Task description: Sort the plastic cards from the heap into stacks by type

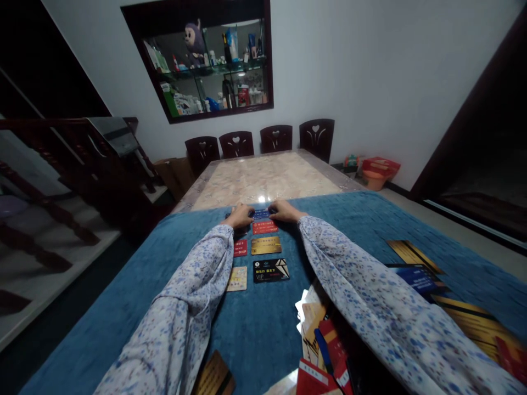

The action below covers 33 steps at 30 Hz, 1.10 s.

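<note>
A blue card [261, 214] lies at the far end of a column of cards on the blue cloth [144, 274]. My left hand [241, 215] has its fingers closed at the card's left edge, and my right hand [285, 210] pinches its right edge. Nearer to me in that column come a red card [265, 227], a gold card [265, 245] and a black VIP card [271, 270]. Left of them, partly behind my left sleeve, are another red card [240, 248] and a cream card [237, 278]. Part of a dark card shows behind my left hand.
A loose pile of cards [313, 323] lies under my right forearm. More gold cards [414, 255] and a dark blue card [418, 278] are at the right. One gold card [216, 376] sits near my left elbow. Chairs [275, 138] stand beyond the marble tabletop [263, 173].
</note>
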{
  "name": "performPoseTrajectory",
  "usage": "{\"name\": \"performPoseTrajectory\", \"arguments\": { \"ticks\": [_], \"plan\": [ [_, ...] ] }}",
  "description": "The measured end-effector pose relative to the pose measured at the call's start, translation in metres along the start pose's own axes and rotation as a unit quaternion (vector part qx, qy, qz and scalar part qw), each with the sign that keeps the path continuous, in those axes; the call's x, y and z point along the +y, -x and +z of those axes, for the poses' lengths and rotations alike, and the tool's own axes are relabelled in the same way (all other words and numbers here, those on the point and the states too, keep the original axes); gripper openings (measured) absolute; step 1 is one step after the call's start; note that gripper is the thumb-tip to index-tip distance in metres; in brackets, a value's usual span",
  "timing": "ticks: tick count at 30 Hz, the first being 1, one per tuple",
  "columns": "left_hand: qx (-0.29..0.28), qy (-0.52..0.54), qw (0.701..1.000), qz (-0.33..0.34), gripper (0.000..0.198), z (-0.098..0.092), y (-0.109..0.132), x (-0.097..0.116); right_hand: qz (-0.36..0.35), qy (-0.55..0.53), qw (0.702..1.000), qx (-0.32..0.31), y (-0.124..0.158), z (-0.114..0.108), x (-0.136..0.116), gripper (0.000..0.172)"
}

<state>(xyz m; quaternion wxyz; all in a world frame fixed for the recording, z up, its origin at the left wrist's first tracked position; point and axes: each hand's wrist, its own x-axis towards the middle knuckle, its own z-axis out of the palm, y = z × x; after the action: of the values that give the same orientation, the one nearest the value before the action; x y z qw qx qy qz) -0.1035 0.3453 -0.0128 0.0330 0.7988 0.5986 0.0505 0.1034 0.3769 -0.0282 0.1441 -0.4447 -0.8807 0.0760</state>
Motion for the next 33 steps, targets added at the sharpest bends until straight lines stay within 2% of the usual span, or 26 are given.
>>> {"name": "performPoseTrajectory", "arguments": {
  "ticks": [10, 20, 27, 33],
  "plan": [
    [0.008, -0.02, 1.0, 0.001, 0.036, -0.002, 0.0, 0.006, 0.015, -0.01, 1.0, -0.002, 0.001, -0.001, -0.002, 0.03],
    [0.072, -0.015, 0.997, 0.018, 0.04, -0.007, 0.028, 0.02, 0.02, -0.015, 1.0, 0.01, 0.005, -0.012, -0.007, 0.035],
    [0.127, 0.008, 0.99, 0.066, 0.037, -0.01, 0.058, 0.048, 0.003, -0.026, 0.999, 0.025, 0.028, -0.039, -0.016, 0.033],
    [0.143, 0.024, 0.979, 0.141, 0.035, -0.009, 0.09, 0.084, -0.028, -0.034, 0.999, 0.022, 0.069, -0.076, -0.024, 0.028]
  ]
}}
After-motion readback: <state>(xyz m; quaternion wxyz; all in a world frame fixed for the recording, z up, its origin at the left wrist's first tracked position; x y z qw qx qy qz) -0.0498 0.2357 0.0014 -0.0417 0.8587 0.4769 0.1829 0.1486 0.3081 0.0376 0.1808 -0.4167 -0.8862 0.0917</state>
